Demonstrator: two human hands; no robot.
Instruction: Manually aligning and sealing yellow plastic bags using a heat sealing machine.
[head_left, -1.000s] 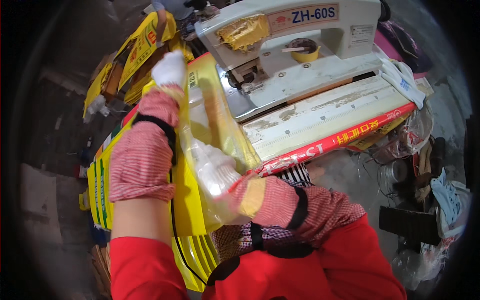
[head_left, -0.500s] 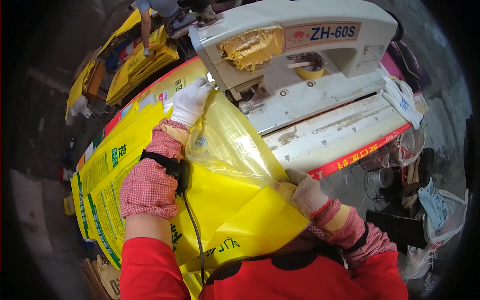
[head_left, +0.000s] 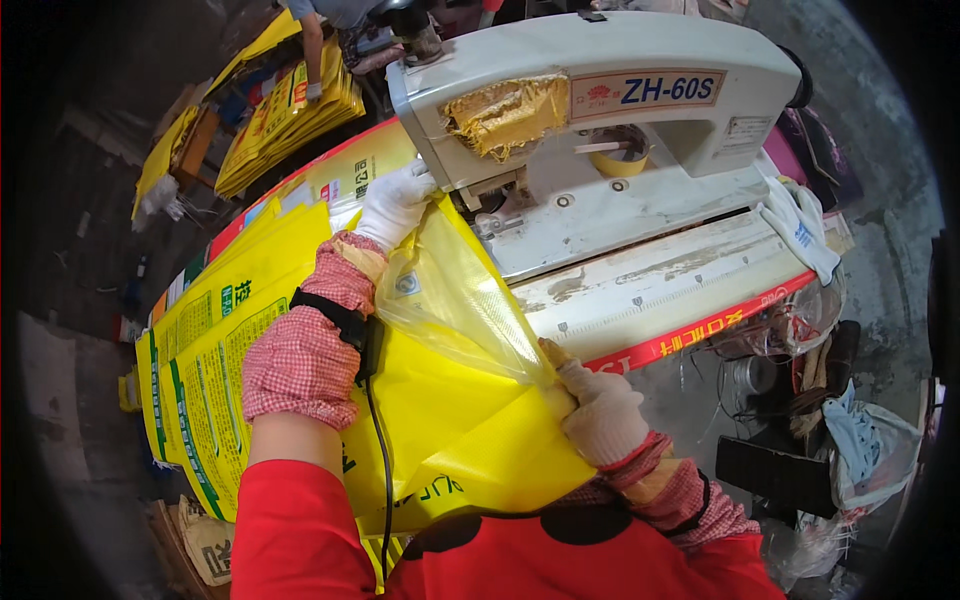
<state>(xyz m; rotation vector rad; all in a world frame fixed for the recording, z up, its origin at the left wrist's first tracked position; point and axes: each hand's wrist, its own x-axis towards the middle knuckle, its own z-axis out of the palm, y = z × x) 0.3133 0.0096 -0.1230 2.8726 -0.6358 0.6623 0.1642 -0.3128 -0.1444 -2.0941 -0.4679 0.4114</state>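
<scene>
— What fills my view?
— A white sewing machine (head_left: 640,150); a yellow sack (head_left: 440,420) lies against it, across my lap.
— My hands?
— My gloved left hand (head_left: 395,205) presses the sack's top at the machine head, fingers curled. My right hand (head_left: 600,415) pinches its clear liner (head_left: 450,300) shut.

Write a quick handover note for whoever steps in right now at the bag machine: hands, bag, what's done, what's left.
Left hand: gloved, holding the yellow bag top edge against the machine head.
Right hand: gloved, gripping the clear inner liner and bag edge nearer the body.
Bag mouth is stretched between both hands, at the head.
More bags lie stacked on the left.
Left, probably: feed the edge through.
</scene>
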